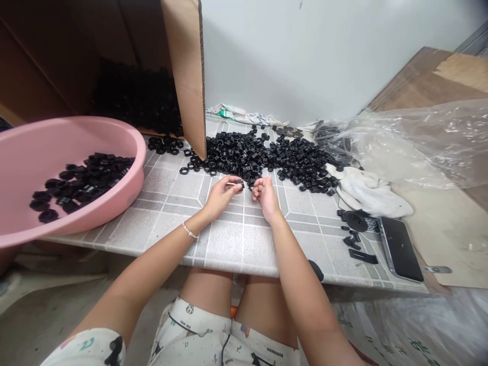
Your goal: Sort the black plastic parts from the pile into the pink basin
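Observation:
Between the thumb and fingers of my left hand (222, 196) is a small black plastic ring (240, 183). My right hand (266, 196) is just to the right with its fingers curled, close to the near edge of the heap; whether a part sits in its fingertips is hidden. Beyond both hands spreads a heap of black plastic rings (232, 151), some lying flat and some on edge. A second mound of small black parts (301, 160) joins it on the right.
A pink basin (139, 168) with black parts stands at left. Behind it, a cardboard box (186, 71) lies open, full of black parts. To the right are a white cloth (371, 193), a phone (401, 249), a black strip (363, 256) and clear plastic sheeting (404, 142).

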A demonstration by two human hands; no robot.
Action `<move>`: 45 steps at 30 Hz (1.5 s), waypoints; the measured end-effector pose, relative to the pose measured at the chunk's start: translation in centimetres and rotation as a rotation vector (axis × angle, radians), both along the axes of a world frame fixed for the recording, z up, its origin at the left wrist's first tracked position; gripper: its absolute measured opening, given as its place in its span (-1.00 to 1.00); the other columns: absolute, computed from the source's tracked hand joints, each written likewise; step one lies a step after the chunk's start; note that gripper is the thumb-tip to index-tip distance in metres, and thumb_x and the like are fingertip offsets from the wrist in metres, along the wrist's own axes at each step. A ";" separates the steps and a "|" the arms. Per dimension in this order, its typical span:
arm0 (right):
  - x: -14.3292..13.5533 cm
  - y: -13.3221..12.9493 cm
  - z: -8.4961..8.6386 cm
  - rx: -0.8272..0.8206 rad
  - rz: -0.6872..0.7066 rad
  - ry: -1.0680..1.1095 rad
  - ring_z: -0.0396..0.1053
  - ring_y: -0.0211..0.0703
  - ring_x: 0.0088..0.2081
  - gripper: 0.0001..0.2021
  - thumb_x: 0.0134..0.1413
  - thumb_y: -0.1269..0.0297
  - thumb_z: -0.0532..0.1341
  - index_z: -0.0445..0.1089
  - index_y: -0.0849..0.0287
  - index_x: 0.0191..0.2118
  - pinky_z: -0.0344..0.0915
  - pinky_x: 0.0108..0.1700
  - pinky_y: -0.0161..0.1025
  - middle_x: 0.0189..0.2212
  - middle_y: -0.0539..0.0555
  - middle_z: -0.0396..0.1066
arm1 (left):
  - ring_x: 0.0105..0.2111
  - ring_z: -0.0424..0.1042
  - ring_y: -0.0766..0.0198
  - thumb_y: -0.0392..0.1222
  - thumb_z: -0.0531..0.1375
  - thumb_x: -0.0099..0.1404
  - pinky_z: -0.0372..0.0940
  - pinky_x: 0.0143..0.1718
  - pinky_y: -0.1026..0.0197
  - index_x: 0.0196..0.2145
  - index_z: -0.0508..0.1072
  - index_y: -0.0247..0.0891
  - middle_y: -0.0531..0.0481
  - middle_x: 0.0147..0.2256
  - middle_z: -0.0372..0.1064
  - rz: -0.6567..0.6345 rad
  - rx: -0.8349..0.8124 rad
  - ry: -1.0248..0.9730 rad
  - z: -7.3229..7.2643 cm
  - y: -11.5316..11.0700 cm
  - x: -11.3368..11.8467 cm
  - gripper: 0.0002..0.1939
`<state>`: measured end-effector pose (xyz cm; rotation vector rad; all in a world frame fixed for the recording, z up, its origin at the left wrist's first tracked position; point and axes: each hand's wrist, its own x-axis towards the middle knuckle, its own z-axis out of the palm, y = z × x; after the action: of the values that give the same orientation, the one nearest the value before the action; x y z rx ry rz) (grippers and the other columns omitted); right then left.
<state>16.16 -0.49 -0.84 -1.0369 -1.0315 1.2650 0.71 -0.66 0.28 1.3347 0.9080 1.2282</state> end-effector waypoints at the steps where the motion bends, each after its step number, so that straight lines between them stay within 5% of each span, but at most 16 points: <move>1: 0.3 0.1 -0.1 -0.012 -0.023 -0.011 0.08 -0.31 -0.65 -0.42 0.03 -0.39 -0.13 0.17 0.08 -0.45 0.10 -0.55 -0.32 -0.71 -0.13 0.04 | -0.26 0.44 0.31 -0.09 0.30 0.12 0.38 -0.10 0.14 -0.19 0.44 -0.31 -0.06 -0.18 0.42 -0.007 -0.049 -0.055 0.2 0.0 -0.1 -0.67; 7: 0.4 -0.1 -0.5 -0.023 0.017 -0.102 0.18 -0.31 -0.60 -0.51 -0.02 -0.30 0.10 0.23 0.09 -0.39 0.16 -0.49 -0.32 -0.67 -0.14 0.15 | -0.29 0.46 0.34 -0.18 0.28 0.19 0.39 -0.20 0.33 -0.23 0.48 -0.35 -0.10 -0.26 0.45 -0.120 -0.317 -0.432 4.1 0.5 -3.6 -0.78; 14: 0.4 -0.6 -0.1 -0.018 0.065 -0.166 0.20 -0.31 -0.57 -0.55 -0.01 -0.23 0.13 0.29 0.11 -0.40 0.20 -0.43 -0.30 -0.64 -0.11 0.19 | -0.28 0.45 0.32 0.14 0.12 0.28 0.33 -0.30 0.35 -0.21 0.49 -0.09 0.01 -0.38 0.46 0.319 0.029 -0.846 7.8 0.6 -10.1 -0.68; 18: 1.0 -0.5 0.0 0.013 0.038 -0.203 0.22 -0.29 -0.53 -0.65 0.06 -0.09 0.14 0.32 0.12 -0.40 0.22 -0.39 -0.28 -0.61 -0.09 0.21 | -0.29 0.44 0.32 0.21 0.08 0.28 0.29 -0.27 0.32 -0.28 0.51 -0.02 0.07 -0.43 0.48 0.382 0.074 -0.921 8.0 0.8 -10.7 -0.66; 24: 3.5 1.0 -1.2 0.146 -0.566 -0.233 0.23 -0.26 -0.45 -0.81 0.06 0.12 0.07 0.28 0.12 -0.36 0.18 -0.33 -0.29 -0.53 -0.07 0.23 | -0.38 0.40 0.35 0.21 0.09 0.27 0.24 -0.35 0.35 -0.25 0.48 -0.07 0.06 -0.47 0.46 0.259 0.027 -0.978 7.5 1.1 -10.7 -0.65; 31: 2.6 0.8 -1.9 0.197 -0.384 -0.546 0.30 -0.14 -0.28 -0.82 0.05 0.21 0.05 0.33 0.15 -0.31 0.23 -0.18 -0.19 -0.34 0.06 0.38 | -0.64 0.20 0.49 -0.11 0.01 0.41 0.15 -0.56 0.42 -0.25 0.39 -0.26 0.13 -0.59 0.25 0.110 -0.029 -1.085 5.7 2.5 -11.2 -0.78; 34: 2.1 0.5 -1.6 0.269 -0.322 -0.631 0.30 -0.12 -0.26 -0.83 0.07 0.23 0.05 0.33 0.13 -0.30 0.22 -0.15 -0.18 -0.30 0.09 0.38 | -0.68 0.14 0.49 -0.27 -0.08 0.42 0.14 -0.60 0.42 -0.34 0.36 -0.27 0.14 -0.64 0.17 0.136 -0.075 -0.999 6.7 2.3 -10.7 -0.73; 37: 2.2 0.5 -1.4 0.274 -0.344 -0.656 0.29 -0.12 -0.26 -0.84 0.08 0.25 0.03 0.32 0.13 -0.30 0.21 -0.14 -0.19 -0.30 0.09 0.37 | -0.68 0.10 0.47 -0.26 -0.06 0.40 0.12 -0.63 0.40 -0.41 0.36 -0.22 0.13 -0.65 0.14 0.258 0.081 -0.768 9.7 0.7 -11.1 -0.72; 40: 2.6 0.6 -1.3 0.278 -0.373 -0.667 0.28 -0.11 -0.24 -0.84 0.09 0.27 0.01 0.32 0.13 -0.33 0.20 -0.13 -0.19 -0.31 0.09 0.37 | -0.62 0.13 0.46 -0.27 0.01 0.37 0.15 -0.60 0.37 -0.42 0.41 -0.21 0.11 -0.58 0.20 0.631 0.476 -0.388 12.4 -1.9 -13.0 -0.76; 43: 3.2 0.9 -1.3 0.260 -0.452 -0.732 0.27 -0.09 -0.23 -0.85 0.07 0.30 0.02 0.32 0.13 -0.35 0.19 -0.10 -0.17 -0.32 0.10 0.37 | -0.26 0.36 0.35 -0.30 0.10 0.32 0.31 -0.28 0.25 -0.30 0.46 -0.15 0.07 -0.27 0.34 1.022 0.700 0.068 13.5 -4.1 -15.6 -0.86; 45: 4.0 1.1 -1.4 0.204 -0.556 -0.779 0.27 -0.06 -0.20 -0.82 0.05 0.35 0.00 0.34 0.15 -0.35 0.17 -0.07 -0.14 -0.31 0.13 0.38 | 0.06 0.29 0.15 -0.27 0.10 0.33 0.29 -0.15 0.04 -0.13 0.40 -0.04 0.06 -0.02 0.28 0.892 0.474 0.270 13.4 -4.9 -16.5 -0.80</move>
<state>20.15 0.57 -2.25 -1.5617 -1.2802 0.2764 -15.82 -5.58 13.71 1.5346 1.5686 2.0674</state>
